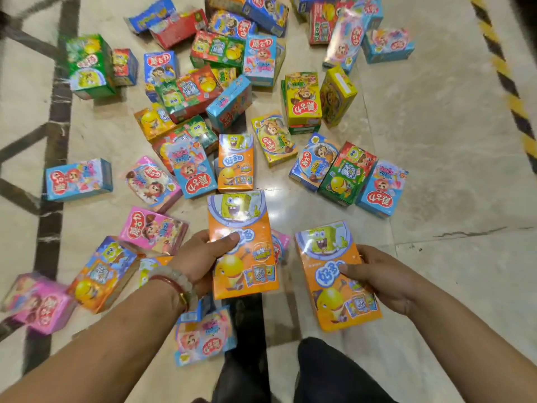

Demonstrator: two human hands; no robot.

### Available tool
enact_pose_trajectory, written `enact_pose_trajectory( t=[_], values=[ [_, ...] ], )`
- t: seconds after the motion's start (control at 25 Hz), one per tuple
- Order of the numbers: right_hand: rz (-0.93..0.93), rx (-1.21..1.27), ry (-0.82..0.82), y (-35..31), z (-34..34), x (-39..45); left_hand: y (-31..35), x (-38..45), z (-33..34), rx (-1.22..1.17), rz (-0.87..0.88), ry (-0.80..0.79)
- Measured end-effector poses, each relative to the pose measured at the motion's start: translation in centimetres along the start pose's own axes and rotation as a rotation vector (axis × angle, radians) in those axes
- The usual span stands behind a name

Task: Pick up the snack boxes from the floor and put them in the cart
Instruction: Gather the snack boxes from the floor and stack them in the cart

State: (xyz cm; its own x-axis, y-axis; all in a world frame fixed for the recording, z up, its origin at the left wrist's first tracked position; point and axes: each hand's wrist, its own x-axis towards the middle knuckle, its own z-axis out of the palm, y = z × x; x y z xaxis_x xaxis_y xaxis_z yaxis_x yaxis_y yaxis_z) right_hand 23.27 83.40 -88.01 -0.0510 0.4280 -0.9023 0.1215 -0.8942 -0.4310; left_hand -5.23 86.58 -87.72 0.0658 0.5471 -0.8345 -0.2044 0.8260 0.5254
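An orange snack box (244,248) is held in the left hand (200,257), the thumb laid across its front face and the fingers curled behind its left edge. A second orange snack box (337,274) is held in the right hand (380,280), gripped at its right edge with the thumb on the front. Both grips are clamped on their boxes, which are carried above the floor (436,170) with their long axes pointing away from the body, the right one tilted slightly.

The cart is not in view, so its direction from either hand cannot be told; a turn away from the pile is judged necessary before either box can be released.

Beyond the hands, many more boxes are scattered over the floor. Another orange box (235,162) lies flat just past the left-hand box, its long axis likewise pointing away, and is judged nearer the left hand. A green box (347,174) lies further right, among blue ones.
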Motion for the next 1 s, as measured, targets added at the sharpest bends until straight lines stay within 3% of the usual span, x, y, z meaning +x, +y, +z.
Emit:
enact_pose_trajectory(
  t=[0.24, 0.48, 0.6, 0.76, 1.0],
  values=[
    [-0.215, 0.258, -0.009, -11.8, 1.9, -23.1, 14.2, -20.6, 2.7, 0.003, 0.14, -0.039],
    [-0.371, 0.306, -0.042, -21.4, 3.9, -45.0, 25.0, -42.0, 5.8, 0.008, 0.243, -0.131],
    [-0.448, 0.281, -0.045, -23.5, 5.4, -53.1, 27.2, -50.4, 6.7, 0.089, 0.344, -0.096],
    [-0.497, 0.288, -0.077, -23.0, 6.5, -59.7, 26.9, -58.0, 7.6, 0.108, 0.354, -0.106],
    [-0.567, 0.356, -0.131, -21.4, 5.9, -64.2, 26.0, -62.9, 9.1, 0.134, 0.434, -0.112]
  ],
)
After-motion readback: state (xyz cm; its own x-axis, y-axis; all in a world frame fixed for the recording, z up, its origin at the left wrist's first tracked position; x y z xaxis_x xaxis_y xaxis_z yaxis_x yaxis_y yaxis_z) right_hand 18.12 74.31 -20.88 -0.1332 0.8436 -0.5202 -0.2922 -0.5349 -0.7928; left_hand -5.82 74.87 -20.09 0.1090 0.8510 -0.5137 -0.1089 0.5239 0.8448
